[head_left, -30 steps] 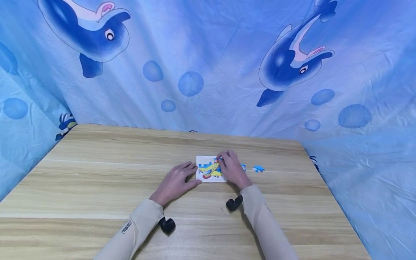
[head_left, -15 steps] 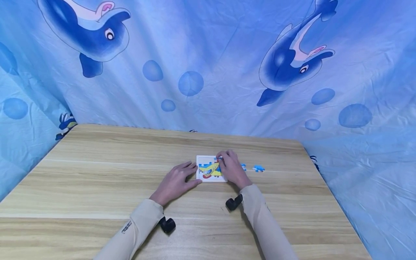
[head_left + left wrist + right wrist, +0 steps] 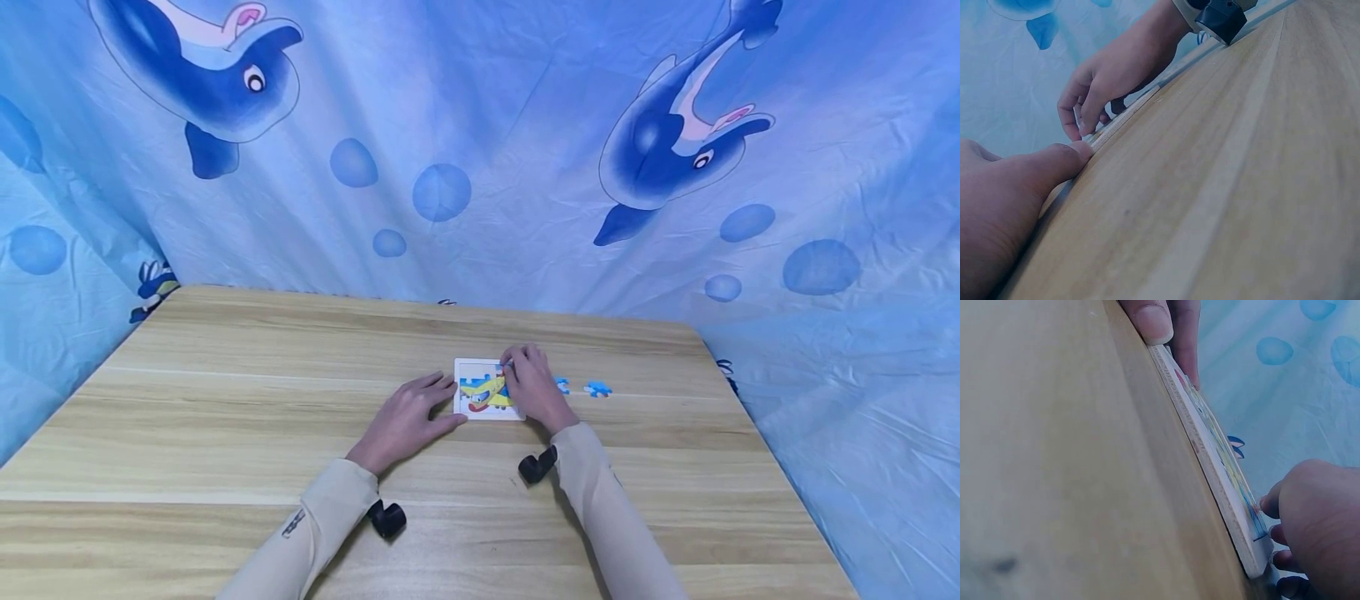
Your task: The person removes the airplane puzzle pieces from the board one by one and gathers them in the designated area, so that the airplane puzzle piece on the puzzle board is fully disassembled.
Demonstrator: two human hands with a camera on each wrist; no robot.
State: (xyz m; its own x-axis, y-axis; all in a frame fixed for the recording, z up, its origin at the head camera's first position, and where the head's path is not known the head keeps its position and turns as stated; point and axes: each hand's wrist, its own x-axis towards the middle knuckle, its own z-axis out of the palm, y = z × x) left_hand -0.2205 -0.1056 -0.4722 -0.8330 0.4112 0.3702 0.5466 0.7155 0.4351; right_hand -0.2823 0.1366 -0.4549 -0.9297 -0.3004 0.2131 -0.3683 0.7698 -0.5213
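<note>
The puzzle board [image 3: 477, 369] is set flat on the counter [image 3: 465, 500], between the two hands; its yellow airplane picture [image 3: 477, 392] is partly filled in, and backing is left bare at the upper left. The board's left edge is touched by the left hand [image 3: 408, 419], its fingers relaxed and its thumb at the near corner; nothing is clenched in that grip. The upper right is covered by the right hand [image 3: 536, 387], fingers bent down over the picture; whether a piece is pinched in this grip cannot be told. To the right, one loose blue piece [image 3: 598, 389] is seen whole, another blue piece [image 3: 562, 385] only in part.

The step in hand is judged to be the fitting of a piece at the upper right. Tabs are best lined up with their neighbours first, then pressed straight down by one fingertip, while sliding is resisted by the left hand. If resistance is met, the piece is better turned than forced, since adjoining pieces could be lifted.
</note>
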